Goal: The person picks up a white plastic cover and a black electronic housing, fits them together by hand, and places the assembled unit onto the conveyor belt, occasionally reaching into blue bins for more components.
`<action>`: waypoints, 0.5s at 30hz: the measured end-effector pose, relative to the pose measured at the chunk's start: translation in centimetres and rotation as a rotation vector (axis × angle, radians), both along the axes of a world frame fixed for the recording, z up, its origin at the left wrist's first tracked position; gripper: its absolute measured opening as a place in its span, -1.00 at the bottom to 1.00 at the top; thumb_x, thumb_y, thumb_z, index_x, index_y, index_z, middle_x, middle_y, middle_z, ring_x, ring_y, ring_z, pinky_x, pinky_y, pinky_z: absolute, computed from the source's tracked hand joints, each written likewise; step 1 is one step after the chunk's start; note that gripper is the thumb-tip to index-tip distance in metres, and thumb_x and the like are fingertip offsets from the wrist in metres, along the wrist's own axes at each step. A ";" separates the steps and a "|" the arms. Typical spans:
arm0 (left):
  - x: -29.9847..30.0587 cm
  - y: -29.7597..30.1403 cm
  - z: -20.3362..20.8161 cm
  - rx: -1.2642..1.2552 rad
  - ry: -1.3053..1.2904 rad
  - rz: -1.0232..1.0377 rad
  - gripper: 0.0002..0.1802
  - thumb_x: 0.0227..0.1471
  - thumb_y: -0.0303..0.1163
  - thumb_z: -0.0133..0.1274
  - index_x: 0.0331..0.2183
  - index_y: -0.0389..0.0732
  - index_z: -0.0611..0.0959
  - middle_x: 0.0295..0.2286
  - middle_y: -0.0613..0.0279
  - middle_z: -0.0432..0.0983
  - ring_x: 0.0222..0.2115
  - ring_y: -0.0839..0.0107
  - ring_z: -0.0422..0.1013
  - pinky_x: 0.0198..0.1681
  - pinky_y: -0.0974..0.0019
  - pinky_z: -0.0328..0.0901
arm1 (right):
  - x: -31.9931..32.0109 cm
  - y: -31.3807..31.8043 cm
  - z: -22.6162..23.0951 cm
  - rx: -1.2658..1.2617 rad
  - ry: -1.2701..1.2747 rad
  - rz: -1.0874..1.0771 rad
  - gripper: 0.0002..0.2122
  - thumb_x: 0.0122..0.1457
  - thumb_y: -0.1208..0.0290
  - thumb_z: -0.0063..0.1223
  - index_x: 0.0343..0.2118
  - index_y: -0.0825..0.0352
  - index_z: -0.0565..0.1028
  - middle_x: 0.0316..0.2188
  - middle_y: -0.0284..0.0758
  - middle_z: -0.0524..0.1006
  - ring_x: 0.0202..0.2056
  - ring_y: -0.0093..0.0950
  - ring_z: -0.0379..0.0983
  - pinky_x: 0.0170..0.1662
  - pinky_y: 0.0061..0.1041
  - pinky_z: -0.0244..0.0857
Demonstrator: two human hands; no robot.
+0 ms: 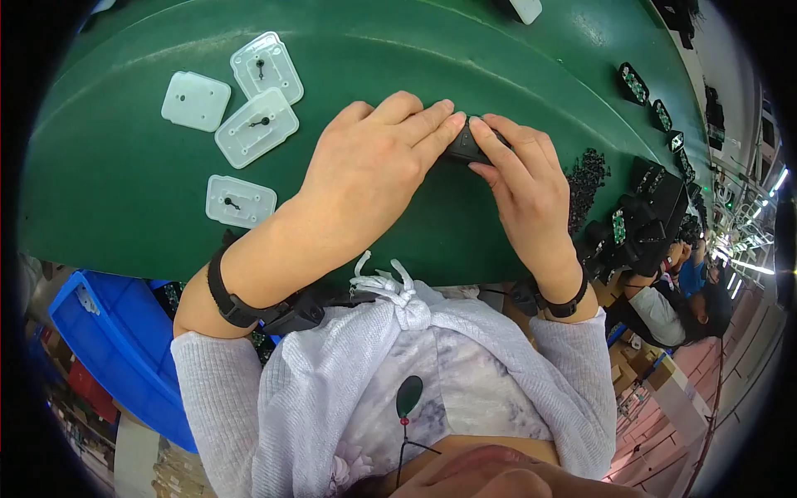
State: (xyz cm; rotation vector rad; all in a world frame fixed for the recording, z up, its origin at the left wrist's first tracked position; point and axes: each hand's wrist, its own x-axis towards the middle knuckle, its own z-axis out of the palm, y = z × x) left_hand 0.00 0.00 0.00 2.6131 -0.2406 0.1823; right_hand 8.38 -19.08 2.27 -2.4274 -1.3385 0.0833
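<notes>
Both hands meet over a small black plastic casing (466, 148) at the middle of the green table. My left hand (369, 158) reaches across from the left, its fingertips pressed together on the casing's top edge. From the right, my right hand (527, 178) grips the casing between thumb and fingers. The fingers hide much of the casing. A pile of tiny black parts (588, 178) lies to the right of my right hand. Left of my left hand are several white plastic plates, one of them a plate (241, 201) bearing a small black piece.
The green table (124, 183) curves around me. Black housings with green circuit boards (618, 226) crowd its right side, with more boards (633, 84) along the far right edge. A blue bin (124, 349) stands below left. Another person (677, 311) sits at the right.
</notes>
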 end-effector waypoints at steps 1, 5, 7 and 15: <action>-0.2 -0.1 0.2 0.015 -0.007 -0.001 -0.40 -0.16 -0.54 0.04 0.03 -0.09 0.52 0.02 0.31 0.43 -0.14 0.39 0.39 -0.27 0.37 0.29 | -0.3 0.0 0.0 0.019 -0.031 -0.017 -0.55 -0.10 0.61 0.20 -0.05 0.25 0.51 -0.10 -0.25 0.47 -0.18 -0.25 0.43 -0.18 -0.39 0.37; -0.1 -0.8 -0.1 0.146 -0.077 0.016 -0.42 -0.14 -0.54 0.02 0.03 -0.17 0.51 0.02 0.31 0.42 -0.14 0.39 0.39 -0.26 0.37 0.28 | -0.2 0.1 -0.8 0.021 -0.144 -0.032 -0.55 -0.12 0.61 0.21 -0.06 0.25 0.51 -0.15 -0.25 0.48 -0.20 -0.26 0.43 -0.21 -0.39 0.37; -0.3 -0.8 -0.5 0.157 -0.092 0.012 -0.40 -0.16 -0.53 0.05 0.03 -0.19 0.50 0.03 0.31 0.42 -0.14 0.38 0.39 -0.25 0.37 0.28 | -0.1 0.1 -1.1 0.037 -0.126 -0.035 -0.55 -0.13 0.62 0.21 -0.07 0.25 0.52 -0.16 -0.26 0.49 -0.21 -0.27 0.43 -0.21 -0.39 0.38; 0.0 -2.3 -1.7 0.315 -0.218 0.075 -0.42 -0.16 -0.42 0.07 0.00 -0.32 0.49 -0.11 0.22 0.47 -0.19 0.39 0.36 -0.25 0.39 0.30 | 2.6 0.0 -0.1 0.150 0.106 -0.007 -0.59 -0.09 0.60 0.19 -0.08 0.26 0.53 -0.22 -0.26 0.53 -0.22 -0.31 0.44 -0.16 -0.42 0.36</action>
